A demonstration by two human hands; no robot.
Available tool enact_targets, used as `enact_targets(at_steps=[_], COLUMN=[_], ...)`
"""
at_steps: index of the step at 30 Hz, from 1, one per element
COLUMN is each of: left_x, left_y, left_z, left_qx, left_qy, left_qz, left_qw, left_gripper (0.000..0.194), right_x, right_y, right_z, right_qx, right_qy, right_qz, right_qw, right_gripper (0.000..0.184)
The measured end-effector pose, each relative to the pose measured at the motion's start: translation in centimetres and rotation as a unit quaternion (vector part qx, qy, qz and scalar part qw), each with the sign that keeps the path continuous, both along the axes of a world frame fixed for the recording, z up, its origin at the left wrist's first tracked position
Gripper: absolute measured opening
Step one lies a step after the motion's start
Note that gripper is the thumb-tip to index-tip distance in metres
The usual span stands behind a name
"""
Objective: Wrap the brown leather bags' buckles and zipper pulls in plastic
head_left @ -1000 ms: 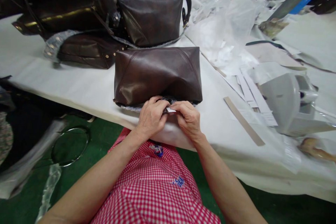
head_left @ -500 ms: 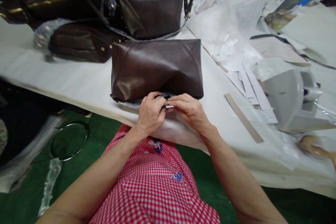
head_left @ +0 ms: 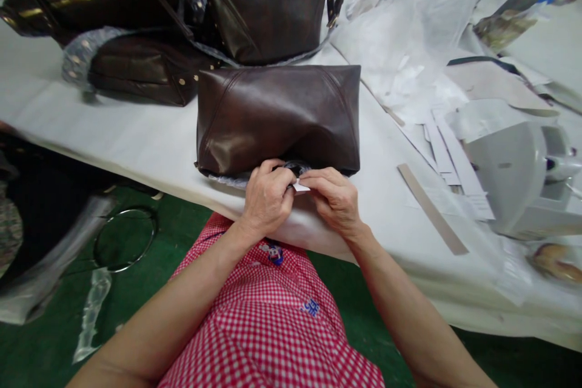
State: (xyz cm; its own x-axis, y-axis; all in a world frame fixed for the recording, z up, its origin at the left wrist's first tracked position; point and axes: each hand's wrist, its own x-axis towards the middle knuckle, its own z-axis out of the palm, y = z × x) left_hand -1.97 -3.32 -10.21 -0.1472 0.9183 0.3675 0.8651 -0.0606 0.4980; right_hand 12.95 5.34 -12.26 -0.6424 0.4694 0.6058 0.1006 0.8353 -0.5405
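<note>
A dark brown leather handbag (head_left: pixel 279 112) lies on the covered table in front of me, its near edge by my hands. My left hand (head_left: pixel 269 197) is closed at that edge, its fingers wrapped round a dark strap (head_left: pixel 297 166) that seems covered in clear film. My right hand (head_left: pixel 334 199) pinches a small white slip (head_left: pixel 301 187) between thumb and fingers, close against the left fingertips. Much of the strap is hidden under the fingers. A strip of clear wrap (head_left: pixel 231 182) shows along the bag's lower edge.
More dark bags (head_left: pixel 268 9) stand behind and to the left, one partly in plastic wrap (head_left: pixel 86 60). Crumpled clear bags (head_left: pixel 400 36) lie at back right. A tan strip (head_left: pixel 431 209), white paper strips (head_left: pixel 459 163) and a grey tape dispenser (head_left: pixel 522 182) are at right.
The view has shifted slightly, so the table's things appear a little further right. More of the white slip shows between my hands, and my right hand has drawn slightly away from the bag.
</note>
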Motion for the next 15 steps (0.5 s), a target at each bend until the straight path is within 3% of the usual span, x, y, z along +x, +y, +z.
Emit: enact_targets(at_steps=[7, 12, 15], left_x=[-0.1, -0.1, -0.2], left_y=[0.1, 0.2, 0.2], left_z=[-0.1, -0.2, -0.1], left_qx=[-0.011, -0.002, -0.009], left_qy=[0.001, 0.007, 0.01], left_qz=[0.0, -0.003, -0.006], left_qw=[1.0, 1.0, 1.0], left_gripper=[0.015, 0.014, 0.014], right_x=[0.3, 1.1, 1.1], right_y=[1.2, 2.7, 3.3], right_z=[0.3, 0.6, 0.9], right_qx=[0.014, 0.142, 0.225], right_qy=[-0.021, -0.102, -0.102], right_qz=[0.067, 0.144, 0.185], right_qw=[0.997, 0.974, 0.951], right_gripper=[0.025, 0.027, 0.026])
